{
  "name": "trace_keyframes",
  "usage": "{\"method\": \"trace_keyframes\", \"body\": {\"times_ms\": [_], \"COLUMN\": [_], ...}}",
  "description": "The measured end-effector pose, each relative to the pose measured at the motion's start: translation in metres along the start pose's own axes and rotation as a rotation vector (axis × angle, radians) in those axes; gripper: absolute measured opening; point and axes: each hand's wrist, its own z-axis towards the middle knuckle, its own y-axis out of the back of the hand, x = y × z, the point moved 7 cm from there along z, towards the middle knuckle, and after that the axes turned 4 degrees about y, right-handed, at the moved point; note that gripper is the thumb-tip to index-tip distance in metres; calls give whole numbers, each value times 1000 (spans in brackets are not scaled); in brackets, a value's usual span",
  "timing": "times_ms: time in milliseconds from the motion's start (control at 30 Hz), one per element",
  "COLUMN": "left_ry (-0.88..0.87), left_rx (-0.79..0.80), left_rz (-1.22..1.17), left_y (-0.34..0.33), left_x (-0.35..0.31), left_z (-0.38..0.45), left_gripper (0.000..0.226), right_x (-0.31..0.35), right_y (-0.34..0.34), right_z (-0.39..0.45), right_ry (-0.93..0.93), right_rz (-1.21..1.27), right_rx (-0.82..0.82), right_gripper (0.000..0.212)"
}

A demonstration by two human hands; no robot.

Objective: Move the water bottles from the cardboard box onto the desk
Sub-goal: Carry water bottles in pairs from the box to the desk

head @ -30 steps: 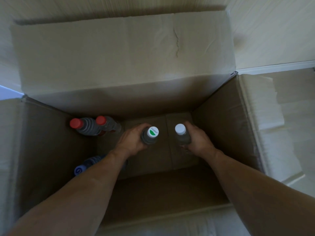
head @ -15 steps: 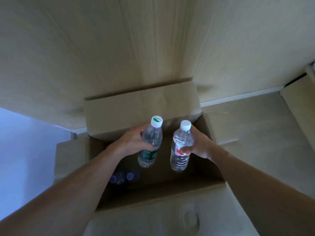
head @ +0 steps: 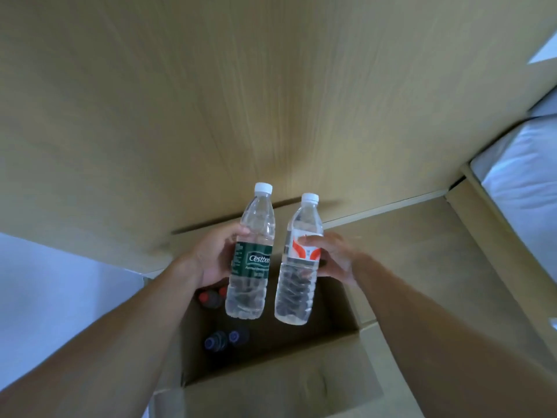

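My left hand grips a clear water bottle with a green label and a white cap, held upright above the open cardboard box. My right hand grips a second clear bottle with a red and white label, also upright, just to the right of the first. Down inside the box stand two red-capped bottles at the back left and two blue-capped bottles nearer to me. A wide wooden surface fills the view above the box; I cannot tell whether it is the desk.
The box's right flap lies folded out flat. White bedding or a mattress shows at the far right. A pale floor lies left of the box.
Both hands have lifted their bottles out of the box, from its bottom up to well above its rim. The view has pulled back and tilted up.
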Motion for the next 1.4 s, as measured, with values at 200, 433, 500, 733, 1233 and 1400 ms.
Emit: {"method": "trace_keyframes", "body": {"times_ms": [200, 433, 500, 733, 1233, 1400], "left_ry": [8, -42, -59, 11, 94, 251], "left_rx": [141, 101, 136, 355, 884, 1013], "left_rz": [-139, -67, -40, 43, 673, 824], "left_y": [-63, -113, -129, -186, -402, -463], "left_x": [-33, -62, -69, -63, 61, 137], "left_z": [-43, -91, -100, -118, -198, -240], "left_gripper": [64, 59, 56, 53, 84, 60], "right_x": [40, 78, 83, 75, -61, -122], "right_y": [2, 12, 19, 36, 89, 93], "right_z": [-55, -134, -154, -233, -497, -589], "right_ry": [16, 62, 94, 188, 446, 510], "right_rz": [182, 298, 314, 396, 681, 759], "right_rx": [-63, -112, -155, -337, -873, -1028], "right_gripper": [72, 69, 72, 70, 65, 58]}}
